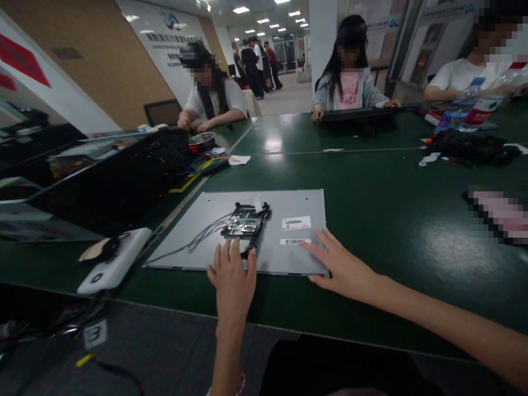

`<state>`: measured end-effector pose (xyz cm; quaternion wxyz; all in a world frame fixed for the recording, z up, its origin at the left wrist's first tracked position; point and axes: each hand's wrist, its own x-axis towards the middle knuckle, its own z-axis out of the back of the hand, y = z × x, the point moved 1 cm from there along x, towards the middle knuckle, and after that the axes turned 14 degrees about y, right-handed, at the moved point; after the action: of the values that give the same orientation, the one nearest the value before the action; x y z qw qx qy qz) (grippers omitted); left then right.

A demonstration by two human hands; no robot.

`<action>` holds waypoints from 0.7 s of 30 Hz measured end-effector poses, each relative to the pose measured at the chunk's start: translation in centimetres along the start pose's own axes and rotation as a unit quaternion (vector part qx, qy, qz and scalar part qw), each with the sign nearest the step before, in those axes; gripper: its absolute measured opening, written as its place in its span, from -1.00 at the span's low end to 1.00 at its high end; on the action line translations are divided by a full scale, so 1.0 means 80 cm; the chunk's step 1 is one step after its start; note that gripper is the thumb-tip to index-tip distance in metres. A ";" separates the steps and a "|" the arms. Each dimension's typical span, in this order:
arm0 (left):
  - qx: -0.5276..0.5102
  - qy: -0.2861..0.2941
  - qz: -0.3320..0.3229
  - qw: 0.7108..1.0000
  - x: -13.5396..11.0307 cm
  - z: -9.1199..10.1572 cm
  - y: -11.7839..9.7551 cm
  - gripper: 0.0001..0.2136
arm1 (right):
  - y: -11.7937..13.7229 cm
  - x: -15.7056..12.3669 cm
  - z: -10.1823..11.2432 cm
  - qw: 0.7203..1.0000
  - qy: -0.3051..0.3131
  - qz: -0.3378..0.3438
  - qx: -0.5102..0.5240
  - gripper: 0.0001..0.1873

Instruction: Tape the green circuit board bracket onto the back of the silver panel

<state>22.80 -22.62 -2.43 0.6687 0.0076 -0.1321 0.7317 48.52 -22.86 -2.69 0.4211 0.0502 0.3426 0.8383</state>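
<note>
A grey metal panel (289, 206) lies flat on the green table (371, 187) in front of me. A circuit board (244, 221) with grey wires (202, 236) sits on its middle. My left hand (233, 278) rests flat on the panel's near edge, fingers stretched out, just below the board. My right hand (340, 264) lies open at the panel's near right corner, fingers spread beside two white barcode labels (296, 223). Neither hand holds anything.
A white device (113, 261) lies at the near left beside a black monitor housing (115, 176). Coloured wires (206, 164) and a metal bowl (201, 141) sit further back. Three other people work at the far side. Bottles (466, 110) stand at the right.
</note>
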 end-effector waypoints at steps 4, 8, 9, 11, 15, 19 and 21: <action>0.000 0.000 0.000 1.000 0.000 0.000 0.000 -0.55 | 0.008 0.005 0.001 1.000 -0.001 0.001 -0.004 -0.24; 0.011 -0.003 -0.006 1.000 0.000 -0.001 0.000 -0.55 | 0.010 0.008 -0.002 1.000 -0.011 -0.001 -0.026 -0.26; 0.014 0.000 -0.007 1.000 0.000 -0.001 0.000 -0.55 | 0.010 0.009 -0.003 0.999 -0.014 -0.002 -0.033 -0.27; 0.017 0.009 -0.008 1.000 0.002 -0.003 0.001 -0.55 | 0.009 0.010 -0.006 0.999 -0.018 -0.001 -0.046 -0.31; 0.017 0.025 -0.020 0.999 0.009 -0.003 0.005 -0.56 | 0.008 0.010 -0.009 0.998 -0.021 0.002 -0.063 -0.35; 0.029 0.041 -0.042 0.998 0.019 0.004 0.012 -0.56 | 0.007 0.009 -0.009 0.997 -0.027 0.008 -0.072 -0.36; 0.044 0.053 -0.055 0.996 0.024 0.009 0.014 -0.58 | 0.007 0.009 -0.009 0.997 -0.029 0.013 -0.074 -0.35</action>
<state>21.42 -20.95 -1.57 0.7130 0.0058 -0.0633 0.6983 47.42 -22.96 -3.07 0.4228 0.0479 0.2665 0.8649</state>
